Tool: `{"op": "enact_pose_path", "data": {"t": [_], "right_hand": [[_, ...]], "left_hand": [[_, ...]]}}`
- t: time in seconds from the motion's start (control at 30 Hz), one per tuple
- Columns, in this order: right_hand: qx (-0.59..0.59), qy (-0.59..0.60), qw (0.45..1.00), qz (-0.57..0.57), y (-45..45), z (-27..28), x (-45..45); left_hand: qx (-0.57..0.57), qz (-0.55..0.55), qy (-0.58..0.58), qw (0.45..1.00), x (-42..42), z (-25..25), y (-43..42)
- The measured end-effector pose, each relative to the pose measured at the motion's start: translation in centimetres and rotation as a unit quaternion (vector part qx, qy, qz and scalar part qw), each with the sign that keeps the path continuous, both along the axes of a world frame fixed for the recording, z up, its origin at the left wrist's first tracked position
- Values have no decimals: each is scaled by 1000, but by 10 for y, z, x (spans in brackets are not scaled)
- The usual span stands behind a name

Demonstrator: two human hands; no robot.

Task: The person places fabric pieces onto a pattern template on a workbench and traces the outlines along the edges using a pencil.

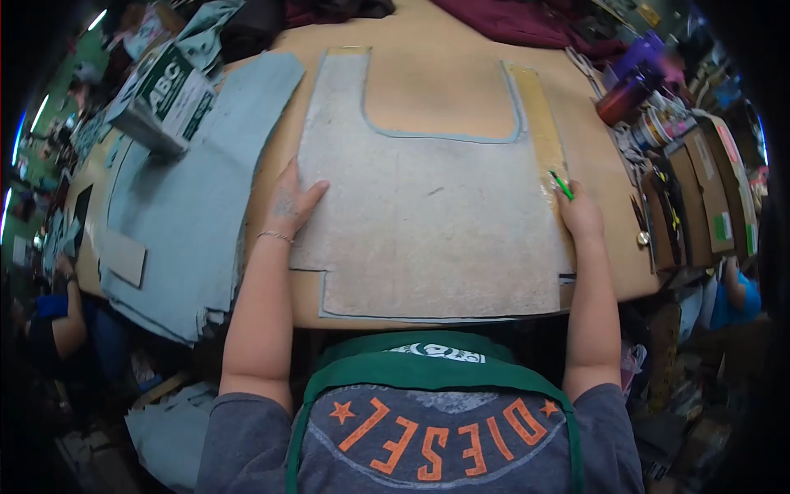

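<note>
On the broad tan bench [444, 95], between the two hands, lies a flat greyish-white board template [428, 222] with a U-shaped notch, its two prongs pointing away from the person. The right grip [580, 206], nearer the yellow strip [539, 115] along the right prong, pinches a slim bright-green pen [563, 186] — its dark end slants away and leftward over that strip. The left grip [296, 200] rests at the opposite edge — thumb spread from the fingers.
</note>
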State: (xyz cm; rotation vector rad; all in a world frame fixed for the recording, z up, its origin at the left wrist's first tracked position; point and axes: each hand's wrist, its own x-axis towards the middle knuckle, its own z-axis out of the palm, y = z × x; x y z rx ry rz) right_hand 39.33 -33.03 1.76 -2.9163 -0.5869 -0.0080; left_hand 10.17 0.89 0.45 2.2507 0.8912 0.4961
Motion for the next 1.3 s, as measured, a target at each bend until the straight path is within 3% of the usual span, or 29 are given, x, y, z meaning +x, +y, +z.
{"op": "enact_pose_path", "data": {"t": [0.13, 0.23, 0.33, 0.43, 0.53, 0.63, 0.93, 1.03, 1.13, 1.23, 1.3], "right_hand": [[-6, -26, 1000, 13, -1, -5, 2], [-26, -67, 997, 16, -1, -5, 1], [-25, -53, 998, 8, 1, -3, -1], [-17, -50, 998, 19, 0, -7, 3], [-19, -45, 999, 13, -1, -10, 5], [-25, -44, 999, 0, 1, -10, 4], [-49, -57, 997, 5, 1, -12, 7], [-52, -55, 997, -4, 4, -7, 1], [-45, -60, 997, -2, 2, -13, 6], [-51, -56, 997, -2, 2, -13, 7], [-51, -55, 997, -6, 3, -12, 7]], "left_hand": [[52, 20, -27, 998, -2, -11, 8], [8, 19, -136, 990, -4, -18, 4], [-18, 8, -161, 987, -6, -17, 4], [-4, 23, -150, 988, -5, -14, 0], [70, 75, 13, 995, -9, -4, -12], [131, 99, 44, 985, -7, -14, -14], [84, 103, 20, 991, -5, -13, -11], [90, 101, -89, 987, -9, -22, -9], [65, 83, -125, 987, -13, -24, -6], [101, 94, -98, 986, -13, -18, -10], [140, 141, -6, 980, -13, -9, -24]]}}
